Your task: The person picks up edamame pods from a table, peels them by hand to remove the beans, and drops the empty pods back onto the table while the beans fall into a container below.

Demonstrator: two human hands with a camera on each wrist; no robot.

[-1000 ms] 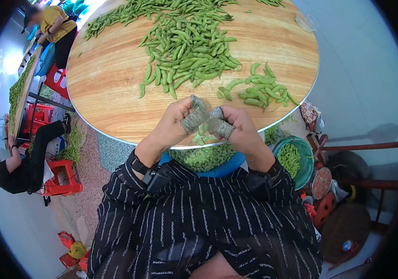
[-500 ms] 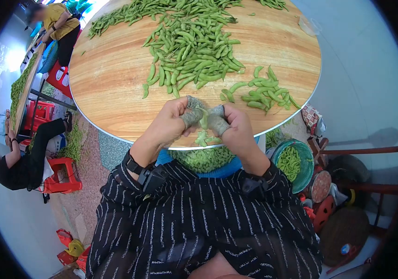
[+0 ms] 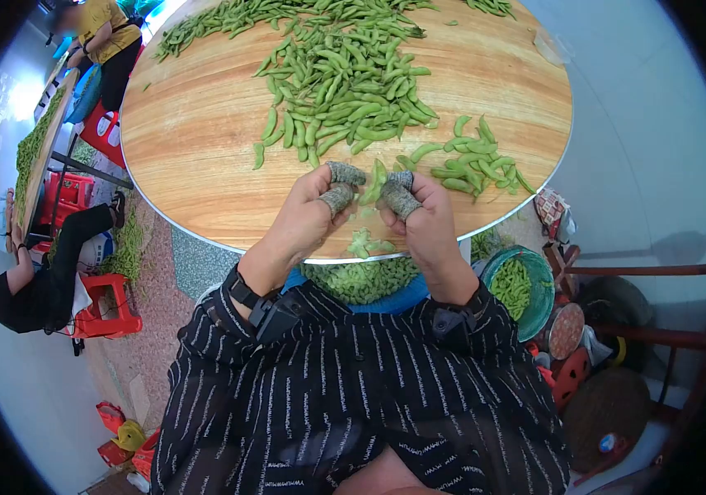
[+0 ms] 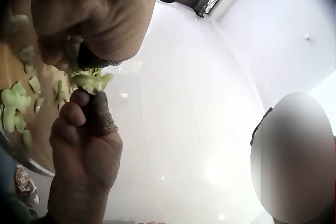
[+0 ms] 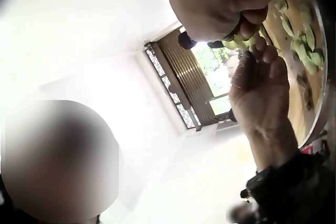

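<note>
Between the two hands, over the near edge of the round wooden table (image 3: 196, 194), is a green pod (image 3: 376, 183). The right hand (image 3: 429, 221), its thumb and a finger wrapped in grey tape, pinches the pod. Similarly wrapped, the left hand (image 3: 308, 213) has thumb and finger bent at the pod's left side; the left wrist view shows both hands meeting at the green piece (image 4: 92, 82). Loose green pieces (image 3: 361, 245) lie below the hands. A large pod pile (image 3: 345, 91) spreads beyond them, with a smaller pile (image 3: 477, 165) to the right.
Under the table edge sits a blue basin of green pieces (image 3: 361, 280). A green bucket (image 3: 541, 289) with pods stands on the floor at right. Other people sit at a second table (image 3: 35, 165) on the left, near red stools (image 3: 110, 305).
The hands have drawn slightly apart, and a pod now stands up between the fingertips. The loose pieces near the table edge show more plainly.
</note>
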